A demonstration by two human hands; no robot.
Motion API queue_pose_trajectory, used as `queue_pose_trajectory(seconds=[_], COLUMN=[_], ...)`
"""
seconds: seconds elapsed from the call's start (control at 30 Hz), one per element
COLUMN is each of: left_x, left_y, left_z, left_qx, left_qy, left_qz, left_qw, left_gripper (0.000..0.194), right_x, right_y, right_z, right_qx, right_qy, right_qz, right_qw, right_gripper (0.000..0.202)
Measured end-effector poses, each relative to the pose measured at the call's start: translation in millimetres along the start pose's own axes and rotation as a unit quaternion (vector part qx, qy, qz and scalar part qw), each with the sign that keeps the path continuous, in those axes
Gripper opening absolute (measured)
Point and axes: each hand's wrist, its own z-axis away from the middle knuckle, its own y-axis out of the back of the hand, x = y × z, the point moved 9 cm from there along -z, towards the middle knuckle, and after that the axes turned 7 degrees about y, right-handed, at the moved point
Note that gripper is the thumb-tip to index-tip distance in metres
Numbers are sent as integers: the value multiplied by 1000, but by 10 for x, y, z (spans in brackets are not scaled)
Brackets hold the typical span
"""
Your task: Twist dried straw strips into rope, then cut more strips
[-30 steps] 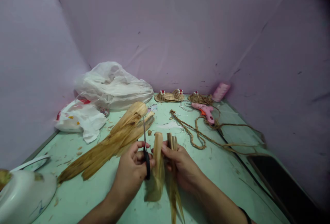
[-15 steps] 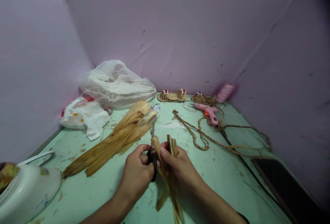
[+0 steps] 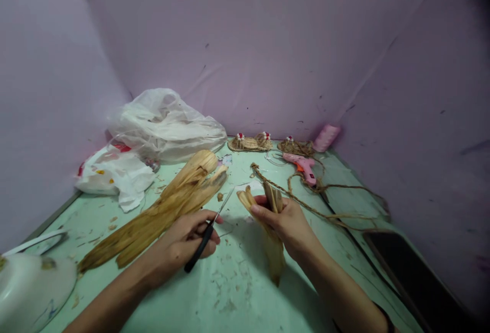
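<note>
A pair of black-handled scissors (image 3: 200, 247) is in my left hand (image 3: 184, 241), blades pointing up and to the right. My right hand (image 3: 285, 223) pinches several dried, tan plant-fibre strips (image 3: 274, 256) whose lower ends hang over the table. Their upper ends stick out above my thumb, split into two groups. Between the scissors and the strips there is a gap. Left of my left hand lies a pile of wide dried fibre sheets (image 3: 164, 208). A small brown scrap (image 3: 220, 197) rests near the scissor tips.
A white plastic bag (image 3: 168, 126) and a smaller bag (image 3: 111, 172) stand back left. Woven slippers (image 3: 250, 143), a pink glue gun (image 3: 300, 164) and a pink spool (image 3: 326, 138) sit at the back. Braided cord (image 3: 302, 197), a dark phone-like slab (image 3: 406, 271) and a white bowl (image 3: 42, 292) flank my arms.
My left hand has drawn the scissors left, away from the strips. My right hand has moved up and right with the strips. A small scrap now lies on the table by the blades.
</note>
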Motion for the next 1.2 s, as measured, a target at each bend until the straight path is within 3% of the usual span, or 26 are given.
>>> queue_pose_trajectory(seconds=[0.1,0.23,0.43,0.67,0.83,1.07,1.2], left_x=[49,109,57,-15,-122,-48,-39], left_y=[-46,-84,-83,-174,-193,-151,-226], left_z=[49,79,30,-1,3,-50,-18], left_qx=[-22,-9,37,14,-7,26,-13], left_qy=[-8,-11,-13,35,95,-1,23], left_qz=[-77,-117,-23,43,50,49,47], left_qw=[997,993,999,998,994,998,999], left_gripper=[36,30,18,16,33,16,17], right_x=[-7,-72,-14,-27,-89,-84,-78], right_y=[18,-96,-267,-244,-218,-357,-334], right_z=[10,62,130,103,102,190,188], right_qx=[4,-27,-85,-101,-115,-192,-200], right_qy=[-3,14,-8,-12,-11,4,14], right_qz=[29,30,-11,2,7,21,36], right_qw=[1000,999,996,995,993,981,979], right_gripper=[27,20,12,12,11,12,13])
